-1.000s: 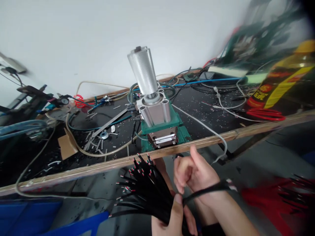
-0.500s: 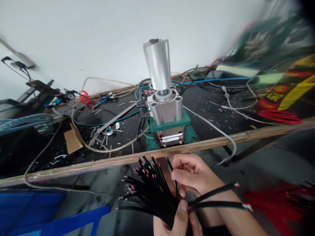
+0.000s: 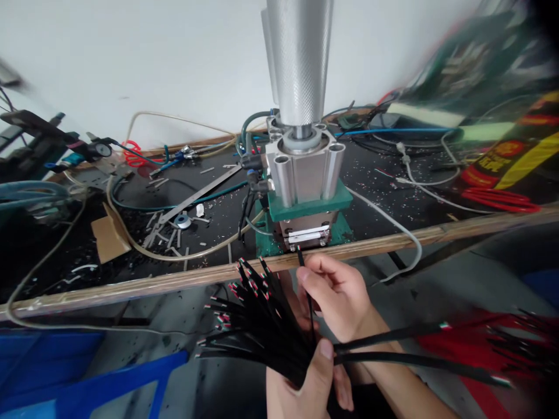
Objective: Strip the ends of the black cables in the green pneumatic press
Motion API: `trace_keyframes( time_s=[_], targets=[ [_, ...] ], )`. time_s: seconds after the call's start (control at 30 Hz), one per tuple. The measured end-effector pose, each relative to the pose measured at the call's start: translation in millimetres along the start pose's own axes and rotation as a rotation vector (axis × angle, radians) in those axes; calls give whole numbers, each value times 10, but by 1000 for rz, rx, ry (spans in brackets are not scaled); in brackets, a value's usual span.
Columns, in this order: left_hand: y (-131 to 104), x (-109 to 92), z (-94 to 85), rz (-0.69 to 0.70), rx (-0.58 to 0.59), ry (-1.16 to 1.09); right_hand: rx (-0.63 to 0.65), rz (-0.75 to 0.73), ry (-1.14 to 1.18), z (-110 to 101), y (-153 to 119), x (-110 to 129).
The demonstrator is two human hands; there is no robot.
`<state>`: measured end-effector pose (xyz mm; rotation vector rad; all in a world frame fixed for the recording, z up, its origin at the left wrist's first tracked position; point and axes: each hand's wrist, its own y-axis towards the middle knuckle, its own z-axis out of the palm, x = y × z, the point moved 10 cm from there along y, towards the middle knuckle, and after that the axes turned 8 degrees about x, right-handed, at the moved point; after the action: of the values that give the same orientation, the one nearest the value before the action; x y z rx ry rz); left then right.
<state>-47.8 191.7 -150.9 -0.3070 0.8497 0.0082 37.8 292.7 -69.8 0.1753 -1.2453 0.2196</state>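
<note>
Workbench [image 3: 174,280], blurred label [image 3: 502,156], hands [image 3: 338,294] on cables [image 3: 266,331]

Press [image 3: 305,174] on bench [image 3: 367,169] nr front edge, bottle [image 3: 502,163] to R, cardboard [image 3: 109,235] to L, wall [image 3: 174,64] behind

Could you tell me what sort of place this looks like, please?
Probably a small cable workshop: a metal pneumatic-looking press stands on a bench strewn with offcuts, and the left hand grips a bundle of black cables with coloured wire ends.
</note>
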Motion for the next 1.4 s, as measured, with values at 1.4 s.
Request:
trace_keyframes(
  time_s=[1.4],
  targets=[
    [94,-204,295,-115,36,-133,-346,-76,-97,-125,173,296]
  ],
)
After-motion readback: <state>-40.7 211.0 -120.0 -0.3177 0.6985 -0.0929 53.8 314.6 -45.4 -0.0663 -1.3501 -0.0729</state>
